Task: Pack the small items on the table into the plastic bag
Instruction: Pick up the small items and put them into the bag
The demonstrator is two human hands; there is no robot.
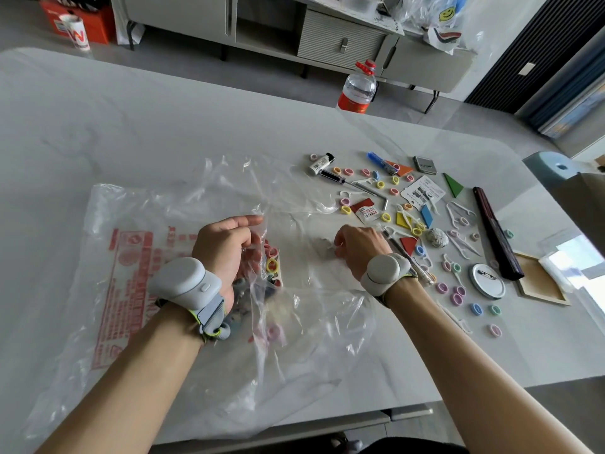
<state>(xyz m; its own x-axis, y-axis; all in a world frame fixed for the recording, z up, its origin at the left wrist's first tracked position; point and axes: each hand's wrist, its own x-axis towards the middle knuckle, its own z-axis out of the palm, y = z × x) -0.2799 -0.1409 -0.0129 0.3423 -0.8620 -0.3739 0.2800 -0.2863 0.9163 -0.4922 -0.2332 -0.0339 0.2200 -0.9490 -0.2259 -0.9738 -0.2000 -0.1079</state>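
Spillage looks the main risk: the plastic bag point(137, 276) lies slack and flat on the near left part of the desk point(98, 126), and only the left hand point(226, 247), fingers curled round a fold of film at its mouth, holds it open. If that fold slips, the coloured rings point(271, 262) inside could slide out, or new pieces could land on top of the film. The small items point(409, 221) lie scattered toward the desk's right edge, just beyond the right hand point(358, 249). Its fingers curl downward behind the knuckles, so I cannot tell whether they pinch anything. Crumpled film blurs the bag's mouth and contents.
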